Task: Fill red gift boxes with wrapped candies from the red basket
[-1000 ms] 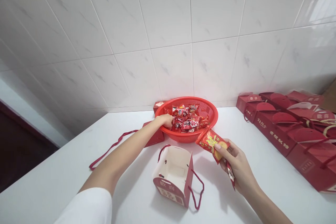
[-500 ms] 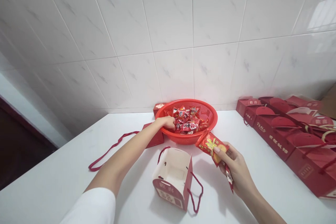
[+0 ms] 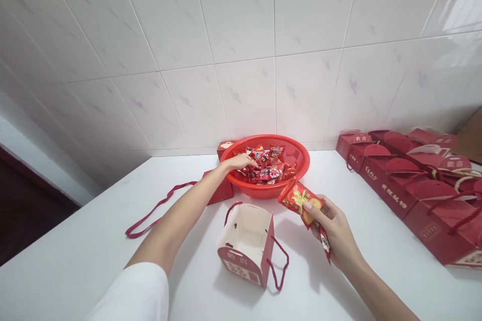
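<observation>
My left hand (image 3: pixel 241 162) reaches over the left rim into a red plastic basket (image 3: pixel 259 191) full of wrapped candies (image 3: pixel 270 171). Its fingers touch the wrappers, and whether they grip one is too small to tell. Red snack packets (image 3: pixel 302 203) are pinched between the thumb and fingers of my right hand (image 3: pixel 331 225), beside the basket's front right edge. In front of the basket stands an open red and white gift box (image 3: pixel 248 241), with dark red rope handles and no contents showing inside.
Rows of closed red gift boxes (image 3: pixel 391 185) line the right side of the white table (image 3: pixel 94 261). Behind my left forearm lies a red box (image 3: pixel 222 191) with a long ribbon (image 3: pixel 161 204). A tiled wall (image 3: pixel 241 90) rises behind.
My left hand has lifted a little, and its fingers are more stretched out over the candies. My right hand still holds the packets. The view has shifted slightly.
</observation>
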A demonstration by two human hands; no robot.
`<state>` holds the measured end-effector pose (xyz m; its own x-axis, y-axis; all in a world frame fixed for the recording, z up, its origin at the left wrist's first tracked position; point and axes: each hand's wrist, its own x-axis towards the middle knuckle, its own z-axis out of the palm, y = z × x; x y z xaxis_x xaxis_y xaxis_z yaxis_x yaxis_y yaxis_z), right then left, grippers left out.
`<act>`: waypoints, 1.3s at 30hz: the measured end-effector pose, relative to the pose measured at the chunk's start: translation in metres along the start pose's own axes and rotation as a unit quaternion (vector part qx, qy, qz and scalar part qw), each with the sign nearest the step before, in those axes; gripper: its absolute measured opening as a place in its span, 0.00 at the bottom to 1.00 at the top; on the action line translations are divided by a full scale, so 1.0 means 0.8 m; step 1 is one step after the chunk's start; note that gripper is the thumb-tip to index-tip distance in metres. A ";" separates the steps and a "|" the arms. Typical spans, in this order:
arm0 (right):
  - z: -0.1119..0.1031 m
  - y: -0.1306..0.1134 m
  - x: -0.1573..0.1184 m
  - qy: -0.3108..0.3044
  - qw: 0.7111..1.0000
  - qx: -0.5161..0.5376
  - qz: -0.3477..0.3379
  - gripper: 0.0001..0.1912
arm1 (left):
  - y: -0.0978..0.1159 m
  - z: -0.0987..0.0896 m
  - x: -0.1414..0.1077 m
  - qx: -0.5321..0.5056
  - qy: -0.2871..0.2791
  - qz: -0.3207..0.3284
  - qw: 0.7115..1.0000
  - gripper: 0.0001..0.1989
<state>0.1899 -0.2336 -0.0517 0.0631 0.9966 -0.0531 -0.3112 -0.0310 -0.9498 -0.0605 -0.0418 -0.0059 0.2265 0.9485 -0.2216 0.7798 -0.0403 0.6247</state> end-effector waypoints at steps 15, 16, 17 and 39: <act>-0.003 0.007 0.000 -0.018 0.999 -0.025 -0.038 0.25 | 0.059 -0.004 -0.103 -0.059 -0.009 0.239 0.969 0.18; -0.003 0.006 0.000 -0.017 0.999 -0.026 -0.040 0.25 | 0.065 -0.005 -0.117 -0.051 -0.002 0.244 0.968 0.18; -0.003 0.007 0.001 -0.015 0.999 -0.025 -0.042 0.25 | 0.070 -0.005 -0.132 -0.038 0.006 0.250 0.968 0.17; 0.046 -0.041 0.004 -0.023 0.995 0.004 -0.093 0.26 | 0.035 0.026 -0.275 0.101 0.051 0.226 0.968 0.22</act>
<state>0.1656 -0.2263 -0.0097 0.0767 0.9874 0.1387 -0.3058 0.1557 -0.9393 -0.0763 -0.2583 0.0445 0.5203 0.8455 0.1205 0.7154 -0.5086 0.4791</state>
